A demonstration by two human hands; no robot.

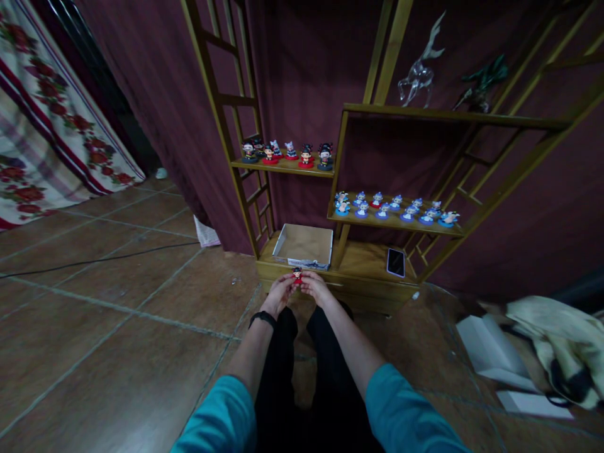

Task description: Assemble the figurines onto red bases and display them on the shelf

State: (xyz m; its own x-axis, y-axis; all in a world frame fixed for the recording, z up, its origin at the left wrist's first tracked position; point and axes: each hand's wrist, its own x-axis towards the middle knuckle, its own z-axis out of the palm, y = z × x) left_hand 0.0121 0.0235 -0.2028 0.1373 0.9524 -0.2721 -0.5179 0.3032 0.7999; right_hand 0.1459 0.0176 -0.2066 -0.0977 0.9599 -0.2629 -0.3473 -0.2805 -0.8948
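A small figurine [297, 275] with black hair and a red body and base is held upright between my two hands. The fingers of my left hand [281, 291] pinch it from the left side. From the right, my right hand [314, 286] grips it with fingertips close to the base. Just beyond my hands, a shallow open cardboard box [304, 242] rests on the low wooden cabinet. Several similar figurines with black hair and red or dark bases, such as one red-based figurine [306, 156], stand on the upper left shelf [287, 168].
Several blue and purple figurines [382, 210] fill the middle shelf [401, 223]. A dark-screened tablet or phone [396, 262] lies on the cabinet top [363, 258]. Above are a glass deer [418, 75] and a green ornament [484, 85]. White boxes [495, 352] and cloth [561, 333] lie on the floor right.
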